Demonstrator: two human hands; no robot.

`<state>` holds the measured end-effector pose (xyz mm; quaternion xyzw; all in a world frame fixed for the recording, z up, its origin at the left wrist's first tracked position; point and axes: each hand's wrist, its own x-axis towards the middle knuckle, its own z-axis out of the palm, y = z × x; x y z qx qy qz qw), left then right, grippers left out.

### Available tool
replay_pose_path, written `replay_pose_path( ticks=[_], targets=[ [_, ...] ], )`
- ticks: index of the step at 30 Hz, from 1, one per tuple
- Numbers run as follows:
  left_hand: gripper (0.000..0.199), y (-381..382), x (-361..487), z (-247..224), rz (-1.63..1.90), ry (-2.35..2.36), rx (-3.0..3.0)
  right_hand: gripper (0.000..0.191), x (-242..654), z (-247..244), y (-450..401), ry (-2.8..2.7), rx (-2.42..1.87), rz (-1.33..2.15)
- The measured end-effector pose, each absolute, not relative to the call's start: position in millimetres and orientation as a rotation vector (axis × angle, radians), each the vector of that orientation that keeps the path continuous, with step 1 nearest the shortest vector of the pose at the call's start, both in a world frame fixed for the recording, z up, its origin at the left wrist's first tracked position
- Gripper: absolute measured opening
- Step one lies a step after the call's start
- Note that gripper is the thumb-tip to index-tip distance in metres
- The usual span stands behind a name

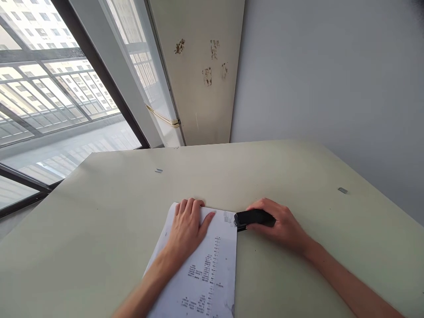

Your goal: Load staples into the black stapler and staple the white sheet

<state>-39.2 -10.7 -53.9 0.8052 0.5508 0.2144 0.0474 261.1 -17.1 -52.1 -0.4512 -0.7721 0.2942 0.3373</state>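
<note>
Printed white paper [221, 265] lies on the pale table, running off the bottom of the view. My left hand [188, 223] rests flat on its upper left part, fingers stretched out and thumb apart. A black stapler [253, 217] is at the paper's upper right corner, its front end meeting the edge. My right hand [278, 223] is wrapped round the stapler's rear from the right. Whether the stapler's jaws are pressed together at the paper is too small to tell.
On the pale table [99, 212], small grey strips [158, 170] lie at the back left and a grey piece [342, 190] at the far right. Beyond it are a window [59, 88], a stained panel [202, 101] and a grey wall [318, 75].
</note>
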Motion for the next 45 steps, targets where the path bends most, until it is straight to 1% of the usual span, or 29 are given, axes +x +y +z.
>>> replay_pose_path(
  ticks=[7, 14, 20, 28, 35, 45],
  targets=[
    [0.021, -26.3, -20.6, -54.7, 0.722, 1.791, 2.347, 0.025, 257.7, -53.9, -19.9, -1.985, -1.218, 0.705],
    [0.027, -35.9, -12.6, -59.5, 0.791, 1.748, 2.258, 0.025, 255.8, -53.1, -20.3, -1.974, -1.231, 0.703],
    [0.026, -36.8, -10.1, -60.6, 0.815, 1.733, 2.221, 0.026, 258.3, -53.7, -19.6, -1.95, -1.268, 0.656],
    [0.026, -41.5, -3.2, -61.3, 0.861, 1.691, 2.184, 0.028, 261.0, -56.1, -19.2, -1.929, -1.288, 0.681],
    [0.025, -43.0, -1.8, -59.5, 0.852, 1.694, 2.143, 0.027, 265.1, -56.8, -18.9, -1.929, -1.324, 0.565],
    [0.021, -44.5, 0.0, -54.7, 0.871, 1.654, 2.095, 0.026, 266.8, -56.6, -19.6, -1.924, -1.301, 0.65]
  ],
)
